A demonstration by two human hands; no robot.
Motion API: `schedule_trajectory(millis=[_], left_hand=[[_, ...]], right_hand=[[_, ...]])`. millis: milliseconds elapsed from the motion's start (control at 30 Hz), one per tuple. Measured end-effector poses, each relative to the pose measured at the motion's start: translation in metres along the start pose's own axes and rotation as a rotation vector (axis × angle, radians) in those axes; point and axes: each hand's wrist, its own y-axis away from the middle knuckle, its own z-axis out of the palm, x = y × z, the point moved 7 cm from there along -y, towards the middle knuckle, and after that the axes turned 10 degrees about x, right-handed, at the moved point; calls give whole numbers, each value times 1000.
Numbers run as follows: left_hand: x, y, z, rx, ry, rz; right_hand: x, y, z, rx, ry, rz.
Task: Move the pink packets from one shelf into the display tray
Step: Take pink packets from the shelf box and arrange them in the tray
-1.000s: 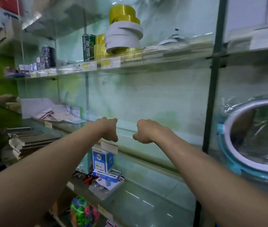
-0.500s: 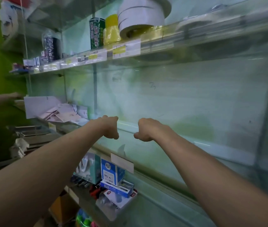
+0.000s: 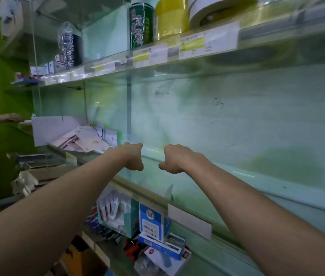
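1. Both arms are stretched over the glass shelf. The left hand and the right hand are bent down at the wrist with the fingers curled under into fists, and nothing is seen held in either.
2. The pink packets are heaped at the shelf's left end, apart from both hands, against a white tray. It may be the display tray, but that corner is blurred.
3. No packet is yet gripped, so the task is judged barely begun.
4. The heap is slanted and overlapped near the front edge of slick glass, so packets could be knocked onto the boxed goods below by a hasty grab.
5. A collision could be caused by another person's hand, placed just beside the tray.
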Motion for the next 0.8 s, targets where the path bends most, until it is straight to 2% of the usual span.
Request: schedule_trajectory(millis=[367, 600, 800], left_hand=[[-123, -73, 19, -26, -67, 56], [-173, -117, 33, -32, -54, 120], [-184, -142, 50, -58, -25, 159]], right_hand=[[-107, -84, 36, 6, 23, 11], [-151, -132, 63, -10, 13, 79], [-159, -154, 82, -47, 14, 129]])
